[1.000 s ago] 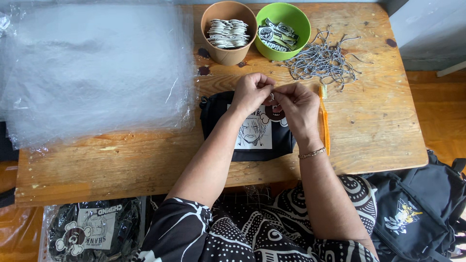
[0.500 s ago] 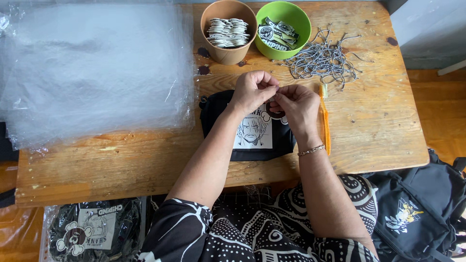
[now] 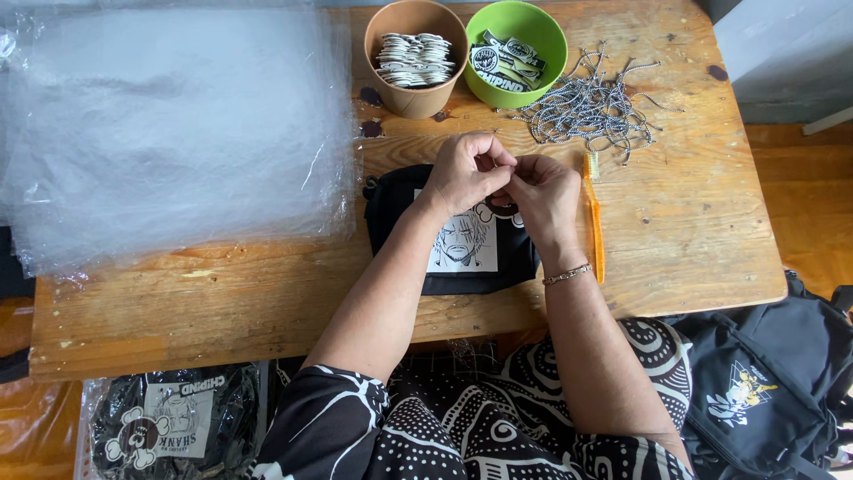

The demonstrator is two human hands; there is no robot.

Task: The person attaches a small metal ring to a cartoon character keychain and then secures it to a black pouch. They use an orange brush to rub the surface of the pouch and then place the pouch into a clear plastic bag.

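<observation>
Worn wooden counter [image 3: 693, 231]; flat black fabric pouch with a white drawn-face print [image 3: 462, 244] at its middle. Left hand [image 3: 466, 171] and right hand [image 3: 544, 191] touching above pouch's top edge, fingers pinched on something small, hidden. Orange toothbrush [image 3: 593, 222] just beside; pile of speckled cords [image 3: 591, 107], green bowl [image 3: 517, 55], brown paper cup [image 3: 416, 58] beyond.

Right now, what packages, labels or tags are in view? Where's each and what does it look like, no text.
Clear plastic bags: stacked flat, table's left, see-through.
Brown paper cup: table's top edge, holds white round tags.
Green bowl: right of the cup, holds black-and-white labels.
Black pouch: under both hands, white square face print.
Bagged pouch: below the table, lower left, black in clear wrap.
</observation>
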